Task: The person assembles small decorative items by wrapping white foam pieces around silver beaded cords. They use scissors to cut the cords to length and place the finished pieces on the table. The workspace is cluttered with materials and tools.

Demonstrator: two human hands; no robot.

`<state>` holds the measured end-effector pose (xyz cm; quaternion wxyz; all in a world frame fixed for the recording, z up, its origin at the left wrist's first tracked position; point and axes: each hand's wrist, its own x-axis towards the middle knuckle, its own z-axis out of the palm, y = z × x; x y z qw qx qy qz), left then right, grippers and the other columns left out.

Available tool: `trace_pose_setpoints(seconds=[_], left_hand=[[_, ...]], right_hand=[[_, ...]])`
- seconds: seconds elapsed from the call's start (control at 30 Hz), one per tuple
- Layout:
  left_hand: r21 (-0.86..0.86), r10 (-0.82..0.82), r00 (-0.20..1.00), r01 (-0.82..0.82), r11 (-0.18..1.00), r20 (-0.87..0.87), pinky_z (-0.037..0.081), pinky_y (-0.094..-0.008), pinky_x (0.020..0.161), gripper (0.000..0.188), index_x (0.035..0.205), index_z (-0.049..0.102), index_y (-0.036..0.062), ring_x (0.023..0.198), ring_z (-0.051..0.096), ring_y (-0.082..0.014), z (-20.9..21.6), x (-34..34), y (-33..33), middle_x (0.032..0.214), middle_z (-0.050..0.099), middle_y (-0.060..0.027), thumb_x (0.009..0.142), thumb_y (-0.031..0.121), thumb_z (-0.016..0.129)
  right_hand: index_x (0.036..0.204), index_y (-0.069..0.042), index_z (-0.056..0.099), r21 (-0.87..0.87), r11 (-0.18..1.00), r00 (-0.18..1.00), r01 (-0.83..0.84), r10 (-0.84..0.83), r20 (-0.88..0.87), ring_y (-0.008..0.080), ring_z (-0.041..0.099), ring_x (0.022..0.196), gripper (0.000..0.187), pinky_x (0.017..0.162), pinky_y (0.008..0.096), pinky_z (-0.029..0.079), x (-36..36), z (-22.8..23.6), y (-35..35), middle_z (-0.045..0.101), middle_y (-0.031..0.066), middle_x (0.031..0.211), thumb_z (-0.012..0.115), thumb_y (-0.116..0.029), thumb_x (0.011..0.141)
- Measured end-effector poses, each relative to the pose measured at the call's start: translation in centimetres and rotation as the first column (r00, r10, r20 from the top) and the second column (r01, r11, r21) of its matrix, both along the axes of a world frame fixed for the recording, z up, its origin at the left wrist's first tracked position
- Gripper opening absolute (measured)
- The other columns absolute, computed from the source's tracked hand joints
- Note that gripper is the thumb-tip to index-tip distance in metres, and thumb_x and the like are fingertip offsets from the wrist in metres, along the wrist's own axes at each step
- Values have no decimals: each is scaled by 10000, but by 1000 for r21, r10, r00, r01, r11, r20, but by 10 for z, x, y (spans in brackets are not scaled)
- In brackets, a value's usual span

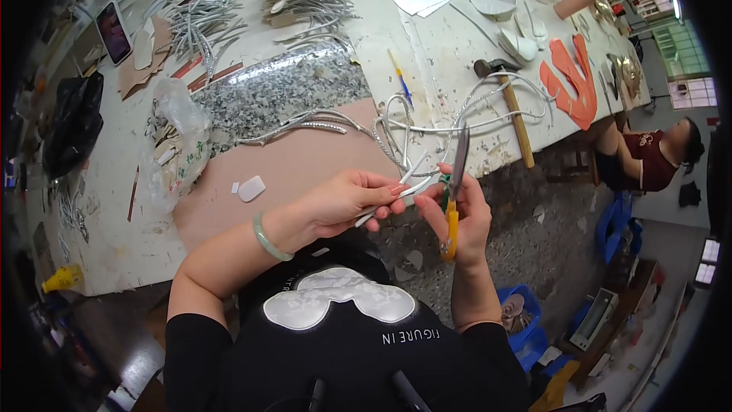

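Observation:
Just beyond the table's near edge, my left hand [354, 198] pinches a few thin white straps [415, 187] between thumb and fingers. A pale green bangle [268, 240] circles that wrist. To its right, my right hand [474, 217] is wrapped round a pair of scissors [453, 227] with yellow handles, the blades pointing up and away. The fingertips of this hand come close to the straps; whether they touch them is hard to tell. Silver cords [389, 141] loop over the table behind my hands. More silver cords [313, 122] lie on a brown sheet [229, 221].
A hammer [518, 118] lies to the right, beside orange cut pieces [572, 80]. Bundles of silver straps [206, 23] sit at the back left near a phone [114, 33]. A plastic bag [179, 145] rests at left. Another person [656, 152] sits off the table's right end.

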<state>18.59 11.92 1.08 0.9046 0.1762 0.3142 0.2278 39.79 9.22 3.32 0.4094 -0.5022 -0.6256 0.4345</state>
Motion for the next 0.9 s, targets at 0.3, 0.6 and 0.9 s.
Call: trace_pose_setpoints(seconds=[0.3, 0.6, 0.9], left_hand=[[-59, -133, 973, 124, 991, -186, 576, -268, 667, 272, 1106, 613, -36, 843, 692, -190, 8, 3, -11, 945, 675, -108, 934, 174, 619], [-41, -140, 968, 134, 990, -207, 590, -329, 779, 288, 1156, 582, -65, 903, 695, -238, 12, 1, -16, 988, 666, -150, 945, 130, 592], [1, -61, 980, 62, 998, -192, 576, -290, 769, 284, 1157, 596, -39, 890, 690, -206, 9, 0, -19, 993, 670, -125, 959, 164, 579]], right_hand=[[1281, 29, 424, -305, 941, 928, 147, -237, -286, 108, 622, 776, 580, 678, 225, 528, -22, -21, 4, 633, 67, 856, 719, 76, 784], [1284, 9, 423, -266, 934, 879, 238, -324, -350, 116, 610, 808, 624, 728, 247, 537, -27, -23, -1, 594, 44, 879, 731, 108, 750], [1285, 20, 389, -191, 954, 890, 230, -285, -355, 129, 619, 795, 606, 692, 276, 568, -31, -23, -4, 588, 57, 876, 705, 110, 776]])
